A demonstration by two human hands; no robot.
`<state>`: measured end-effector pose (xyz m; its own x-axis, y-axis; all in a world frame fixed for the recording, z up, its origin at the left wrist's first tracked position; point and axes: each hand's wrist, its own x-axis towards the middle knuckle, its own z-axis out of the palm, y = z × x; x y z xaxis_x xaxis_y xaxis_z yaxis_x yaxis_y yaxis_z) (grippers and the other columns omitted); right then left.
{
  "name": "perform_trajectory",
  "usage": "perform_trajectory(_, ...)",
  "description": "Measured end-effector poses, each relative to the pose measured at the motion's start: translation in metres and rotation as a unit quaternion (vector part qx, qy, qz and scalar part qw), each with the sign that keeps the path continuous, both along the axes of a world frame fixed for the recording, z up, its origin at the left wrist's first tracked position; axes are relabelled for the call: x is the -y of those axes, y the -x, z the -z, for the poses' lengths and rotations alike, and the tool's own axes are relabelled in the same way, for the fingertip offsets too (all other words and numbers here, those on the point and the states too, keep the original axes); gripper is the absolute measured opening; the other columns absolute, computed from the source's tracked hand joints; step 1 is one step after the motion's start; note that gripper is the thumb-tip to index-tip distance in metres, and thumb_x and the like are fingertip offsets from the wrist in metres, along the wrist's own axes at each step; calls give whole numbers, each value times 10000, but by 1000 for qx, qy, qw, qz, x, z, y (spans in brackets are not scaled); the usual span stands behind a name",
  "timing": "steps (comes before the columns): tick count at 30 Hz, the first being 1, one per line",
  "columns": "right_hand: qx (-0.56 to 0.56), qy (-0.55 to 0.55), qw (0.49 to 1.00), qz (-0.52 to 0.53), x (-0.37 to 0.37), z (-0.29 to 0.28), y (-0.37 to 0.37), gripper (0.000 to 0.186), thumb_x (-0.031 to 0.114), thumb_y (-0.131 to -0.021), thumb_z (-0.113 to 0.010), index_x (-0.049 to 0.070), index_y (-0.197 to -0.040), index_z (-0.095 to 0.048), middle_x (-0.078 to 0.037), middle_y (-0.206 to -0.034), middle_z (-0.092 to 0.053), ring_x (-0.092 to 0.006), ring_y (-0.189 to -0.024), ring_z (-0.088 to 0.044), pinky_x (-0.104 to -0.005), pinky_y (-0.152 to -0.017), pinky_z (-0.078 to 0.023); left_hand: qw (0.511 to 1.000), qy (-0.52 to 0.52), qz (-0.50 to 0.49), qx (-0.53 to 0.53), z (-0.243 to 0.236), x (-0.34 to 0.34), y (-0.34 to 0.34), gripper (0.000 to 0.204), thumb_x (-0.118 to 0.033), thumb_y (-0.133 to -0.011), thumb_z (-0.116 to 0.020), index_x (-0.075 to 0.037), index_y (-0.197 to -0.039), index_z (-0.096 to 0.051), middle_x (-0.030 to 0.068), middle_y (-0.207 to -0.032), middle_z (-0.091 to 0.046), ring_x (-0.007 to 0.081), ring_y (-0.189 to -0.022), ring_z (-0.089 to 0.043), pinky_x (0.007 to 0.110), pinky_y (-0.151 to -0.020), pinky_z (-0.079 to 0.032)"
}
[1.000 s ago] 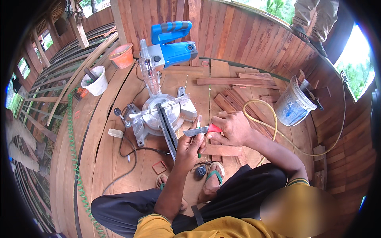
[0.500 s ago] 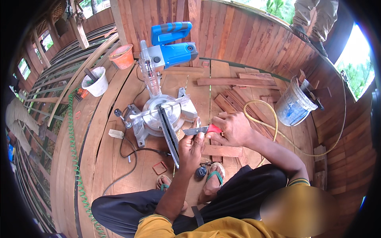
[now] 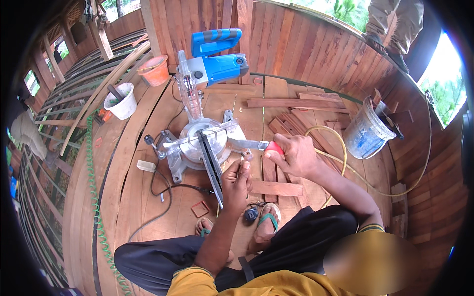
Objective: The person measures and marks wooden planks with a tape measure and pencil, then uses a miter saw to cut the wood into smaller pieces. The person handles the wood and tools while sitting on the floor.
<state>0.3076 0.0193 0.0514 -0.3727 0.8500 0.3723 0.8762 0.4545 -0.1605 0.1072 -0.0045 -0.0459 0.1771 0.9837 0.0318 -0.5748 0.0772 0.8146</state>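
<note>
Two hands are full: my right hand (image 3: 297,155) is wrapped around a red-handled knife (image 3: 251,144), and my left hand (image 3: 236,185) pinches a slim stick (image 3: 246,156) between thumb and fingers, its end poking up just below the knife. They look apart, so I judge no cut is being made now; whether that end is finished or needs more is too small to tell. I can read no writing on the blue saw (image 3: 219,69) or smeared bucket (image 3: 364,135).
</note>
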Motion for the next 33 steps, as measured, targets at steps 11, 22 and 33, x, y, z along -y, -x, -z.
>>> perform_trajectory(11, 38, 61, 994, -86, 4, 2, 0, 465, 510, -921, -711, 71, -830, -587, -126, -726, -612, -394, -696, -657, -496, -583, -492, 990, 3, 87, 113, -20, 2, 8, 456, -152, -1084, -588, -46, -1523, -526, 30, -927, -641, 78, -726, -571, 221, -547, -456)
perform_trajectory(22, 62, 28, 994, -89, 6, -4, 0, 478, 572, -923, -685, 96, -894, -649, -143, -685, -676, -381, -641, -696, -480, -579, -526, 998, -44, 32, 23, -13, 7, 5, 419, -150, -1053, -669, -49, -1455, -606, -39, -829, -562, 30, -636, -450, 203, -513, -332)
perform_trajectory(33, -5, -58, 998, -29, 2, -4, 3, 455, 495, -891, -771, 69, -829, -623, -131, -702, -642, -347, -609, -662, -433, -534, -502, 998, -10, -51, 31, -27, 7, -3, 297, -121, -1039, -690, -47, -1326, -683, -67, -751, -519, 12, -573, -404, 201, -480, -301)
